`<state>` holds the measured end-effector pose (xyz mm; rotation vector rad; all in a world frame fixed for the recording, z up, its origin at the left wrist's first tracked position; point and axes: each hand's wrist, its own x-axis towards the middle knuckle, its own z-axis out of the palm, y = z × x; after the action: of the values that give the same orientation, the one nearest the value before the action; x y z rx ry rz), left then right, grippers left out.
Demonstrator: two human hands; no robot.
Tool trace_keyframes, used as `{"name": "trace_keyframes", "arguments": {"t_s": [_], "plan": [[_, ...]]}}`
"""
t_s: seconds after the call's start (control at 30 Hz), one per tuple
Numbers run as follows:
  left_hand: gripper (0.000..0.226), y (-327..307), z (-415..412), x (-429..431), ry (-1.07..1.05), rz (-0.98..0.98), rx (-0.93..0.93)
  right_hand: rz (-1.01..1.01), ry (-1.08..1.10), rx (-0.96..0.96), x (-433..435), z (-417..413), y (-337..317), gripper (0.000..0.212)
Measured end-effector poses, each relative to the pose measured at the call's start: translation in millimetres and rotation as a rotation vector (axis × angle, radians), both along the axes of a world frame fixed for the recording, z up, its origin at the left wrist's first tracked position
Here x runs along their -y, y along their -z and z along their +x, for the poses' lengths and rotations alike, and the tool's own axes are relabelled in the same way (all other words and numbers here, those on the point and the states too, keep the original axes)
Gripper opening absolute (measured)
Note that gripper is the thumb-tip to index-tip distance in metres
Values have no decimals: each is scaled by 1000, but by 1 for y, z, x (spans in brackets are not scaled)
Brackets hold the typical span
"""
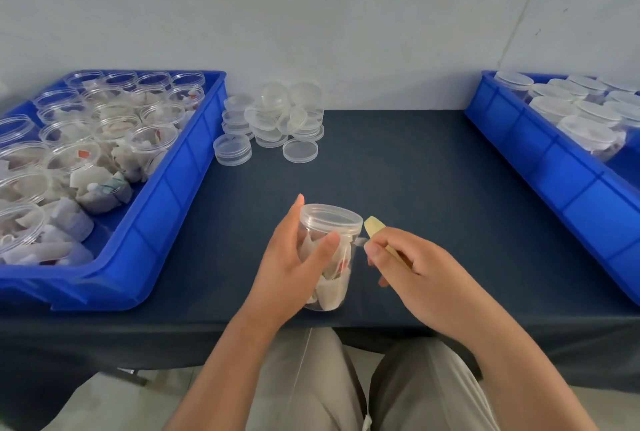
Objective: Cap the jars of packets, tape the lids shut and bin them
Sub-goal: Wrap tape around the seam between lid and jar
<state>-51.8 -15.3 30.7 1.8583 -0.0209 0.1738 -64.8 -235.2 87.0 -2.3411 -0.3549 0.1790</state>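
A clear plastic jar (332, 278) filled with white packets stands near the table's front edge, with a clear lid (330, 219) on top. My left hand (294, 267) grips the jar's left side, thumb across its front. My right hand (405, 264) is just right of the jar and holds a yellowish roll of tape (373, 225). A short strip of clear tape (360, 242) runs from the roll to the jar below the lid.
A blue bin (166, 195) at the left holds several open jars of packets. A pile of loose clear lids (273, 122) lies behind it to the right. Another blue bin (554, 167) at the right holds several capped jars. Dark cloth (415, 170) covers the table.
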Motion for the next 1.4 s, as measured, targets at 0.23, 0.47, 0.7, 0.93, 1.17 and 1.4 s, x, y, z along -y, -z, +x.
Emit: {"name": "trace_keyframes", "arguments": {"t_s": [0.23, 0.47, 0.7, 0.93, 1.17, 1.4], "plan": [[52, -10, 0, 4, 17, -98, 6, -12, -13, -29, -9, 15, -3, 29], [57, -7, 4, 8, 28, -101, 12, -117, 22, 28, -10, 21, -4, 30], [59, -5, 8, 6, 64, -66, 5, -134, 27, 17, -9, 25, -8, 27], [71, -13, 8, 8, 15, 31, 63, -157, 16, 36, -11, 23, -12, 22], [80, -17, 11, 11, -74, 122, 69, -174, 1, 67, -15, 21, -12, 15], [59, -17, 12, 7, -29, 36, 8, -155, 12, 71, -19, 20, -9, 21]]}}
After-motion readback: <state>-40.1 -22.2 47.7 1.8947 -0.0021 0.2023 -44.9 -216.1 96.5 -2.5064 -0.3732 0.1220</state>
